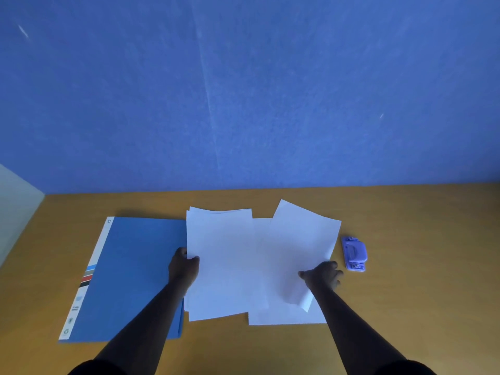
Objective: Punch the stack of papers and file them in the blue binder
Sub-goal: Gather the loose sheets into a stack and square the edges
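White sheets of paper lie spread in a loose, uneven pile on the wooden table. My left hand grips the left edge of the left bundle of sheets. My right hand holds a tilted sheet lifted at its lower right corner, which curls up. A closed blue binder with a white striped spine lies flat at the left, partly under the papers. A small purple hole punch sits on the table just right of the papers, beyond my right hand.
A blue wall rises right behind the table's far edge. A pale panel stands at the far left. Bare tabletop shows to the right of the punch and along the front edge.
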